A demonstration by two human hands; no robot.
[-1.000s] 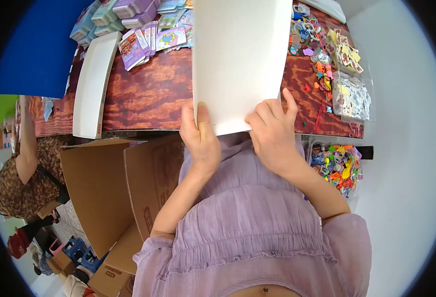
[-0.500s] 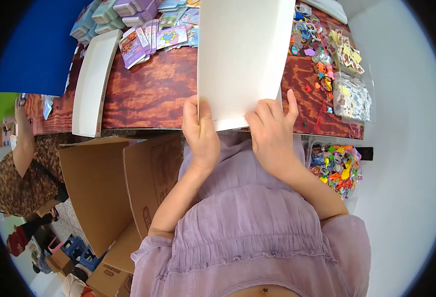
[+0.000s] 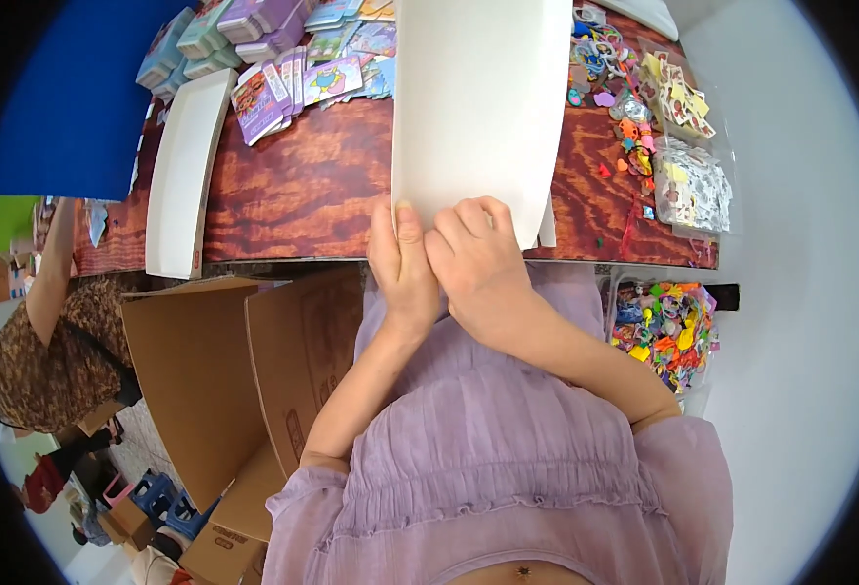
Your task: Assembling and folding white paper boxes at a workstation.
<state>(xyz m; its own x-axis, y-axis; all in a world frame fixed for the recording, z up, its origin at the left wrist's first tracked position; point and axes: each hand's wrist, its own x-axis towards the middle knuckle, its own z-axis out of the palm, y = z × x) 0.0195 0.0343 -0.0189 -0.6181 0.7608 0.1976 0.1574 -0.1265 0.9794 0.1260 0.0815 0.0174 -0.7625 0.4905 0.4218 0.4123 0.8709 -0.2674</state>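
Observation:
A long white cardboard tray (image 3: 478, 107) stretches away from me over the front of the wood-patterned table. At its near left corner, my left hand (image 3: 405, 273) is closed on the wall, thumb up along the inner side. My right hand (image 3: 478, 273) sits right beside it, fingers bent over the near end wall. Its thumb is hidden. The two hands touch or almost touch. Under the tray's near right corner shows a pale strip (image 3: 547, 226); I cannot tell what it belongs to.
Another white tray (image 3: 181, 180) lies at the left, near purple packs (image 3: 262, 105), cards (image 3: 332, 78) and stacked boxes (image 3: 200, 37). Small colourful trinkets (image 3: 632, 132) and clear bags (image 3: 691, 190) lie right. Below are an open carton (image 3: 191, 370) and a trinket bin (image 3: 665, 331). A person (image 3: 54, 341) is far left.
My right hand has slid left along the tray's near end, up against my left hand. Its raised finger is now folded over the edge. The left hand keeps its corner grip.

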